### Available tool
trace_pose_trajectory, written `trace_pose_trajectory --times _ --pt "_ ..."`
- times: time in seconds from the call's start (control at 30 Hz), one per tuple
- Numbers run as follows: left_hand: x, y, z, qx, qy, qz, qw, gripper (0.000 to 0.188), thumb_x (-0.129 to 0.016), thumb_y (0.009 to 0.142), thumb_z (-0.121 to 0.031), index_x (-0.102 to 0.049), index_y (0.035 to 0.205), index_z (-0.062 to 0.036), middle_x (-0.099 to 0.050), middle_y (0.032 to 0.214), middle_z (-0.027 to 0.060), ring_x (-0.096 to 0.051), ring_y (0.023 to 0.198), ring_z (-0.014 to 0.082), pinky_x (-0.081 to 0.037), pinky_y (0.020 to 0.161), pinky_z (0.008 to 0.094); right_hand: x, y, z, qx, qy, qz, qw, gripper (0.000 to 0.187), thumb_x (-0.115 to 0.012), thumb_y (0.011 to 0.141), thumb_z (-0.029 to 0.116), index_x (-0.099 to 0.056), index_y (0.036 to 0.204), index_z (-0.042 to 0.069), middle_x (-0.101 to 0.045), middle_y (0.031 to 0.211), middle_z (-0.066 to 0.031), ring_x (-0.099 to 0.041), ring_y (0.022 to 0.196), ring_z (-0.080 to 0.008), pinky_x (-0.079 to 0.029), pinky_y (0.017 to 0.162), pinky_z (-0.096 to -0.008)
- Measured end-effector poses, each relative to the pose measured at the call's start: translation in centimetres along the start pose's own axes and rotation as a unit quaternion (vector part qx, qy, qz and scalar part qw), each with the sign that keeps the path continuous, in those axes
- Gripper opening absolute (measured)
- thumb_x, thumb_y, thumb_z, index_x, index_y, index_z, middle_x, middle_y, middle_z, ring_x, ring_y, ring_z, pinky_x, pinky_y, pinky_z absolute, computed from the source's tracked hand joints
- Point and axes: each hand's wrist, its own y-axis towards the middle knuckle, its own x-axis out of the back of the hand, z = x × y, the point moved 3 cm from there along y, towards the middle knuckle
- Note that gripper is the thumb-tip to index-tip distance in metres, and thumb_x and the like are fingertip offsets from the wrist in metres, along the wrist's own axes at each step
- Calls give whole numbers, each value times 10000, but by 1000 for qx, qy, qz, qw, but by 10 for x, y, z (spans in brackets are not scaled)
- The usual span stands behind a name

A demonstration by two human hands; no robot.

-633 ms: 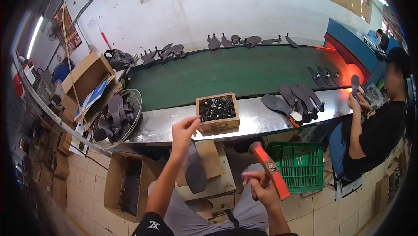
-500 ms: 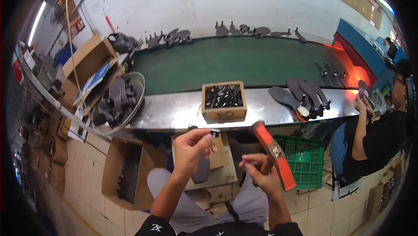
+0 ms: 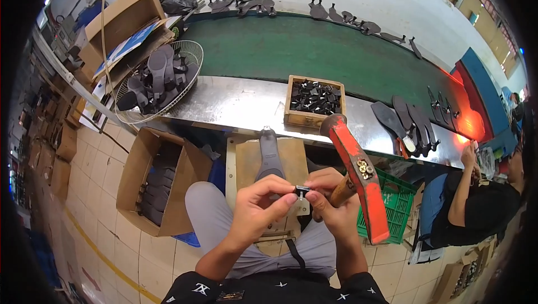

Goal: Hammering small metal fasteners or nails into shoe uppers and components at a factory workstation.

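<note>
My left hand (image 3: 259,206) pinches a small black heel tip (image 3: 303,188) with a pale pin between thumb and finger. My right hand (image 3: 338,207) meets it there, thumb and fingertips at the heel tip. The same right hand also grips the wooden handle of a hammer (image 3: 363,183), its worn red head standing up on the right. Beyond my hands a dark grey shoe sole (image 3: 269,155) lies on a tan-topped work stand (image 3: 242,152), heel end away from me; its near end is partly hidden by my fingers.
On the metal ledge stand a wooden box (image 3: 310,119) of heel tips, several soles (image 3: 412,119) and a wire basket (image 3: 194,52) of soles. A cardboard box (image 3: 189,192) is on my left, a green crate (image 3: 392,209) on my right. A co-worker (image 3: 476,203) sits at far right.
My hands have come together at the heel tip, which only the left hand held before. The hammer has stayed in my right hand. The view has shifted, showing more of the sole.
</note>
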Motion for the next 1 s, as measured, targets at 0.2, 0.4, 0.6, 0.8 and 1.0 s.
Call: trace_pose_trajectory --times 0.2,0.4,0.6,0.8,1.0 --pt "3 -6 42 258 -373 3 891 167 -614 989 -167 -640 1102 -48 -653 907 2 -550 743 53 -417 570 208 -12 0 -31 -12 4 -1 1000 277 -762 836 5 -628 1076 -27 -643 1235 -246 -592 577 -72 -441 447 -182" --pt "34 30 80 80 -2 -82 993 275 -633 976 -225 -607 1171 -34 -617 859 7 -552 749 92 -422 623 208 -4 17 -59 -18 41 -48 998 210 -727 867 1 -613 1043 -12 -667 1122 -192 -549 546 -62 -451 456 -190" --pt "89 92 107 -156 561 -176 794 384 -698 900 -288 -624 1197 -55 -697 1039 78 -595 1043 225 -317 954 399 1 58 -65 -1 -97 -30 995 171 -683 906 -1 -690 1074 -26 -716 1062 -108 -665 915 -131 -530 803 -262" --pt "88 87 107 -76 512 -52 854 270 -722 864 -241 -693 1109 -132 -703 1091 42 -592 1097 186 -244 987 420 2 71 -81 -46 -163 37 985 209 -711 888 55 -698 1074 -39 -728 1024 -79 -667 931 -129 -532 852 -296" --pt "78 55 105 -122 496 -29 859 272 -764 811 -240 -681 1038 -116 -681 1043 28 -589 1098 185 -229 1003 446 6 77 -106 -67 -199 89 974 239 -732 841 37 -673 1056 -50 -700 944 -64 -638 835 -102 -527 775 -262"
